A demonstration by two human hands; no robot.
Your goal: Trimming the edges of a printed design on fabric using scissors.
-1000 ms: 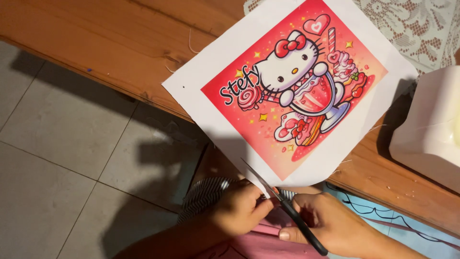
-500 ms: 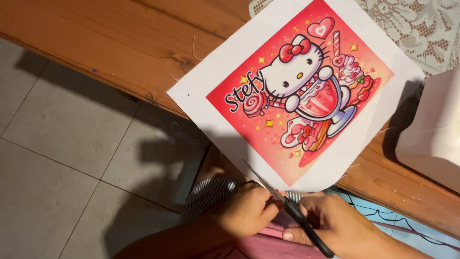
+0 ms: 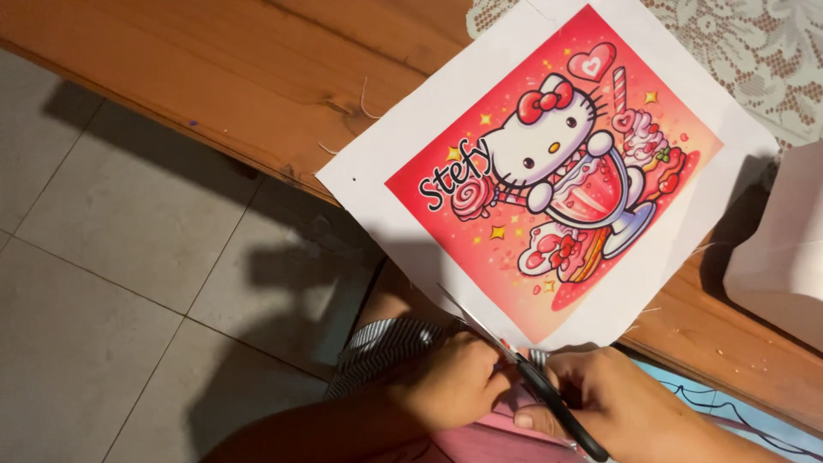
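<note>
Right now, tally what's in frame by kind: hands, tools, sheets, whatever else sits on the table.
Hands: 2, left hand and right hand
Scissors: 1
Printed sheet with red cartoon picture: 1
Lace cloth: 1
White box-like object at right edge: 1
Wooden table: 1
Total: 7

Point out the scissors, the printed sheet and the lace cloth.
scissors [image 3: 549,403]: head view, on the black handle shank.
printed sheet [image 3: 377,184]: head view, on its white left margin.
lace cloth [image 3: 754,51]: head view, on the patterned mesh.
</note>
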